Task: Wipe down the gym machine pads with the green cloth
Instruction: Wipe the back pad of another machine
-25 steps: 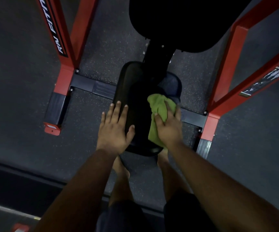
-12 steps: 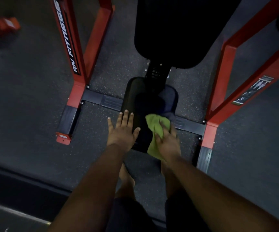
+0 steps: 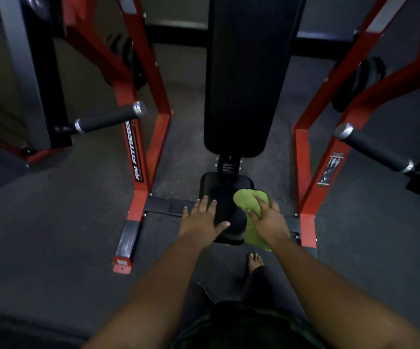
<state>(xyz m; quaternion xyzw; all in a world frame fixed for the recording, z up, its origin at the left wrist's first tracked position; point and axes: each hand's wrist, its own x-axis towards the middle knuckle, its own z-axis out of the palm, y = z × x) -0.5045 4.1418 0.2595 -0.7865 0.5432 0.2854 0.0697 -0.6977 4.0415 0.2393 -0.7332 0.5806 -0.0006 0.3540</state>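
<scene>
— Green cloth sits bunched on the right side of the seat pad, right hand pinching it with curled fingers.
— And the left hand?
— Flat on the pad's left edge, fingers straight, holding nothing.
— Risk?
— Half the cloth hangs off the near right edge; it could slip, and the far back pad looks untouched.

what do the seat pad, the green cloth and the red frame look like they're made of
Seat pad: probably vinyl or leatherette over padding; smooth black surface with a dull sheen and rounded edges.
Green cloth: soft woven or microfibre fabric; matte, bunched into folds under the right hand.
Red frame: most likely painted or powder-coated steel tube; square section, even glossy red, printed lettering.
</scene>
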